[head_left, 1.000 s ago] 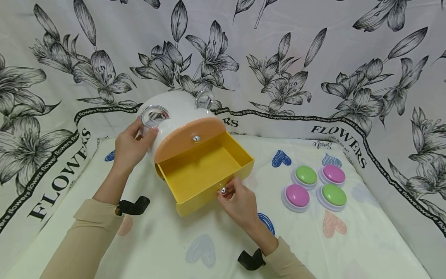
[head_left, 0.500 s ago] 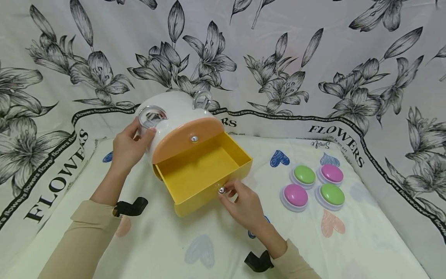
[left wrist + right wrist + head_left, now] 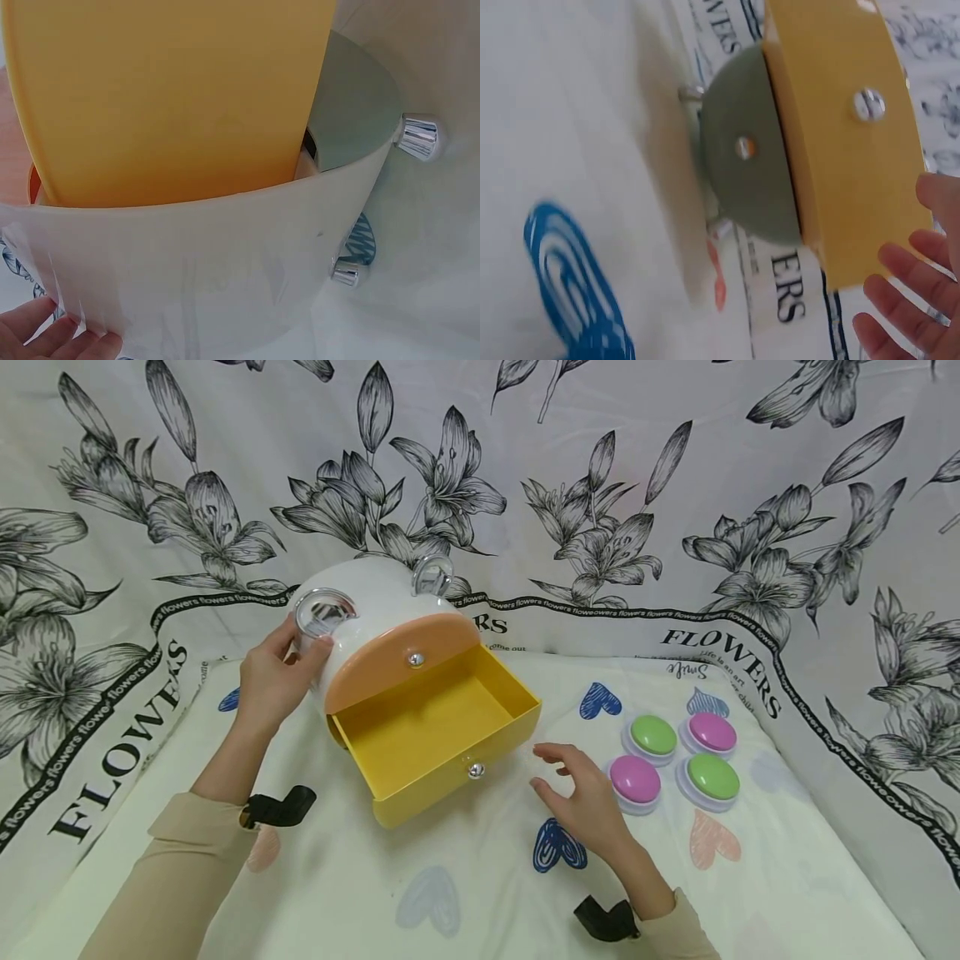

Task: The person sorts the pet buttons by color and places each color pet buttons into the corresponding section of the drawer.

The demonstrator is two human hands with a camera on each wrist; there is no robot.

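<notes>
A rounded white drawer box (image 3: 375, 589) has an orange top drawer front (image 3: 442, 639) with a silver knob and clear ring-shaped parts on top. Its yellow drawer (image 3: 431, 793) is pulled far out, with a bare inside. My left hand (image 3: 273, 681) holds the box's left side, thumb beside the near clear ring (image 3: 322, 612); the left wrist view shows fingertips (image 3: 56, 337) against the white wall. Apart from the drawer's silver knob (image 3: 476, 770), my right hand (image 3: 588, 802) hovers to its right, fingers loosely bent around nothing. A grey-green lower drawer front (image 3: 742, 180) shows under the yellow one.
Several round push buttons stand at the right: a green button (image 3: 653, 735) and a pink button (image 3: 635, 779) are nearest my right hand. The heart-printed cloth (image 3: 337, 893) covers the table. A flower-printed curtain (image 3: 600, 460) rises close behind the box.
My right hand has let go of the drawer's knob and moved right, away from the drawer. My left hand stays on the box, and the drawer stays pulled out.
</notes>
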